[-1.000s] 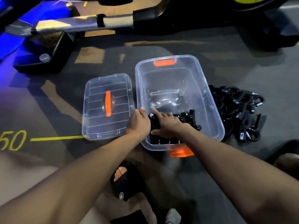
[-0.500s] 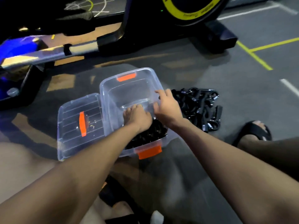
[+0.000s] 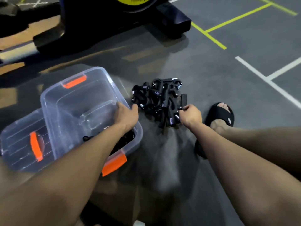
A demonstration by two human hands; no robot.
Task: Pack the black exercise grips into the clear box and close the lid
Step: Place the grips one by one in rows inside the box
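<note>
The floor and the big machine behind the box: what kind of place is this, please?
Most likely a gym or fitness studio. A dark floor painted with yellow and white lines, the base of an exercise machine with a yellow wheel, and a pile of black exercise grips all point to it.

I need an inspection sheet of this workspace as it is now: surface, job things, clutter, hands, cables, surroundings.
Surface: grey floor with yellow and white lines.
Job things: clear box open, a few grips inside at its near end; pile of grips on floor right of the box; lid flat on floor left of the box.
Clutter: nothing seen.
Hands: left hand on the box's right rim; right hand curled at the pile's near edge, seemingly pinching a grip.
Cables: nothing seen.
Surroundings: exercise machine behind; black sandal right.
</note>
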